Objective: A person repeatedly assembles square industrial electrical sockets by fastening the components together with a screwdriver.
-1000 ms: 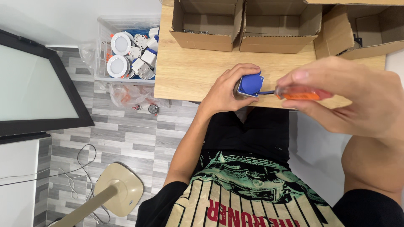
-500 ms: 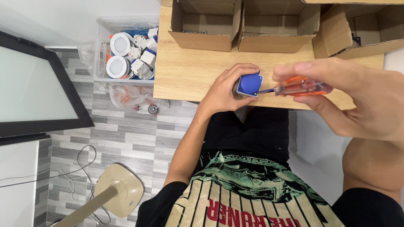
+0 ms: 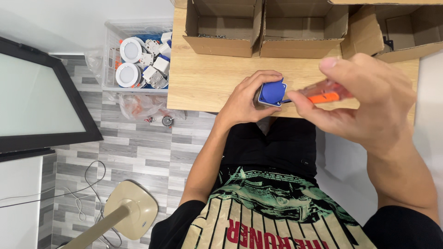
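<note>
At the near edge of the tabletop (image 3: 207, 78), your left hand (image 3: 242, 99) stays clamped on the blue socket (image 3: 272, 92), while your right hand (image 3: 364, 99), gripping the orange-handled screwdriver (image 3: 323, 94), has rolled slightly, suggesting a screw being turned.

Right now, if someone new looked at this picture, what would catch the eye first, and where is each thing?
First comes the blue square part at the near edge of the wooden table, held in the left hand. The right hand, large and close to the camera, holds an orange screwdriver whose tip points at that part. Behind them stand open cardboard boxes, and left of the table a clear bin holds round white fittings.
</note>
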